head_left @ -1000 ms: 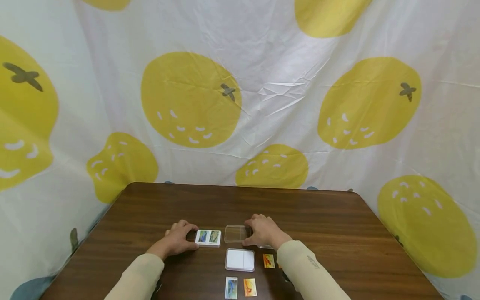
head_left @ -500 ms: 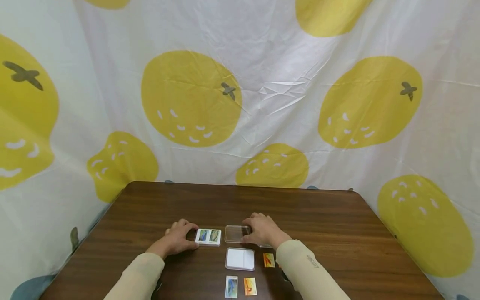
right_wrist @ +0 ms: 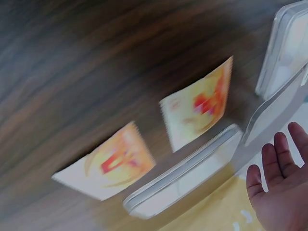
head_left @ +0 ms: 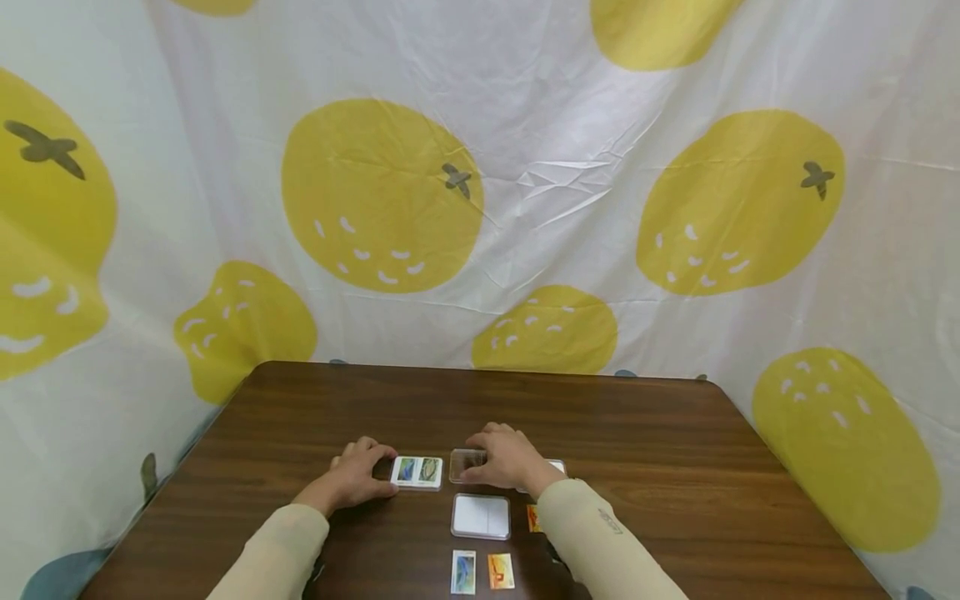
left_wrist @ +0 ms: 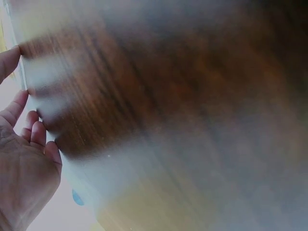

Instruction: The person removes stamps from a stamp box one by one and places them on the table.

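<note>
My left hand (head_left: 352, 475) holds a white-backed case (head_left: 417, 472) with two stamps by its left end, thumb and index finger at opposite edges. In the left wrist view, that hand's fingertips (left_wrist: 29, 94) are at the tabletop. My right hand (head_left: 506, 458) reaches over a clear plastic lid (head_left: 457, 467), thumb and index finger spread across it and the other fingers extended. In the right wrist view, the lid's thin edge (right_wrist: 272, 113) lies near the fingers; the thumb is out of frame. A clear case with a white insert (head_left: 480, 517) sits in front of the lid.
Another white case (head_left: 557, 465) is partly behind the right hand. A blue stamp (head_left: 463, 572) and an orange stamp (head_left: 501, 572) lie at the front. Two orange stamps (right_wrist: 197, 108) sit by the right forearm. A lemon-print curtain (head_left: 555, 200) hangs behind the brown table (head_left: 360, 400).
My right hand has moved left across the clear lid, covering more of it and uncovering part of the case on the right. The left hand has stayed put.
</note>
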The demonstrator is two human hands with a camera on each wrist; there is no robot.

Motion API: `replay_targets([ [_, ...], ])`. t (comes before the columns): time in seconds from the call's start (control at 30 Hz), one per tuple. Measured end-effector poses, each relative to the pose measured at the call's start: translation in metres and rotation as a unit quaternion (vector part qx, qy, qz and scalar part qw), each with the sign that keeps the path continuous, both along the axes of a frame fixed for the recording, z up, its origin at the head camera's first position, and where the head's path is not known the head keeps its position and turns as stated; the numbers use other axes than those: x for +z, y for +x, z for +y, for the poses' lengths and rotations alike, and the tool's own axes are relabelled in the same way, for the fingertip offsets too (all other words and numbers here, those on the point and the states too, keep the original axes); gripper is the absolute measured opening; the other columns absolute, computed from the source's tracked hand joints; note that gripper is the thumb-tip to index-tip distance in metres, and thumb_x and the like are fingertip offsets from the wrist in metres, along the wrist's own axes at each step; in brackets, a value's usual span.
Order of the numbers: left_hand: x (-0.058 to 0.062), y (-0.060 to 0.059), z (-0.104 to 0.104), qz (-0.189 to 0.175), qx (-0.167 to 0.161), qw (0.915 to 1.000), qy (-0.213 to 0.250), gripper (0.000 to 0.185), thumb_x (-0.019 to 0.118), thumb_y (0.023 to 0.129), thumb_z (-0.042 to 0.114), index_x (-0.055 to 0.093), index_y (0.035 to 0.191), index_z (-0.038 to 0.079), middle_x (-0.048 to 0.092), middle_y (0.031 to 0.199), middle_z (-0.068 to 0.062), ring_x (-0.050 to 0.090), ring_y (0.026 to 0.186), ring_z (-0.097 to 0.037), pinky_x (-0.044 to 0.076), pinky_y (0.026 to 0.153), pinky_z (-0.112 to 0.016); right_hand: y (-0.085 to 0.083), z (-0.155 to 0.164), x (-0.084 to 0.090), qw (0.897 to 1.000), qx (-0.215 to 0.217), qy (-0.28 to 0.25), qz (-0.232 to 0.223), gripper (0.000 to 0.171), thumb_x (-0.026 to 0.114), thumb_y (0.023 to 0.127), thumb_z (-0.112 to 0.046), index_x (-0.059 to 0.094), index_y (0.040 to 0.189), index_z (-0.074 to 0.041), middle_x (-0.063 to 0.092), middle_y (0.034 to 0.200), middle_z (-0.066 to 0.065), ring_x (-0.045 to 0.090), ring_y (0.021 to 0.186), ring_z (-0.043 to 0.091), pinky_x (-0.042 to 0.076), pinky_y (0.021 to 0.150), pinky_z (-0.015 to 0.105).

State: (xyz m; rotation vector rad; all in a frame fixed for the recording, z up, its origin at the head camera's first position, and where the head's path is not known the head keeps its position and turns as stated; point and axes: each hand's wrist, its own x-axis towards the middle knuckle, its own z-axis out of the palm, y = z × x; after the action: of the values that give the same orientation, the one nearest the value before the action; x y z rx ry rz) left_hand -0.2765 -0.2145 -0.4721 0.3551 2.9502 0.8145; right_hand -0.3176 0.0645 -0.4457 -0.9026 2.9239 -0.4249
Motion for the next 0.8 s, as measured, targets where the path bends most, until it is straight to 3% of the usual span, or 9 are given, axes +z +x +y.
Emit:
replay_targets([
  [0.13,0.0,-0.001,0.0,0.001,-0.001,1.0,-0.002,0.05,0.081,0.081,0.03,0.063,0.124,0.012,0.05,0.123,-0.013,0.044,0.116,-0.036,0.032,0.092,-0.057,-0.001,-0.009,-0.002,0.999,-0.001,-0.036,-0.021,0.056,0.077,0.083,-0.046,0.067,0.126,-0.013,0.059,0.117,0.005,0.052,0.104,0.023,0.039,0.093,0.05],
  [0.27,-0.002,-0.002,-0.001,-0.002,0.0,1.0,-0.005,0.05,0.081,0.081,0.03,0.063,0.124,0.012,0.05,0.123,-0.013,0.044,0.117,-0.036,0.032,0.092,-0.057,0.0,-0.019,-0.005,0.997,-0.006,-0.061,-0.037,0.054,0.077,0.083,-0.044,0.067,0.126,-0.014,0.057,0.123,0.008,0.051,0.111,0.028,0.037,0.096,0.053],
  [0.5,-0.002,-0.001,-0.001,-0.004,0.0,1.0,-0.004,0.05,0.081,0.081,0.03,0.063,0.124,0.012,0.05,0.123,-0.013,0.044,0.116,-0.036,0.033,0.092,-0.057,0.004,-0.033,-0.009,0.999,-0.007,-0.036,-0.014,0.055,0.08,0.079,-0.047,0.069,0.123,-0.016,0.055,0.128,0.01,0.048,0.12,0.031,0.036,0.099,0.052],
  [0.8,-0.002,-0.002,-0.001,-0.002,0.001,1.0,-0.004,0.051,0.081,0.081,0.031,0.063,0.124,0.013,0.05,0.122,-0.012,0.044,0.115,-0.035,0.033,0.091,-0.056,0.008,-0.04,-0.011,0.999,-0.014,-0.027,-0.015,0.055,0.082,0.077,-0.048,0.069,0.12,-0.016,0.053,0.131,0.01,0.045,0.124,0.031,0.034,0.103,0.051],
])
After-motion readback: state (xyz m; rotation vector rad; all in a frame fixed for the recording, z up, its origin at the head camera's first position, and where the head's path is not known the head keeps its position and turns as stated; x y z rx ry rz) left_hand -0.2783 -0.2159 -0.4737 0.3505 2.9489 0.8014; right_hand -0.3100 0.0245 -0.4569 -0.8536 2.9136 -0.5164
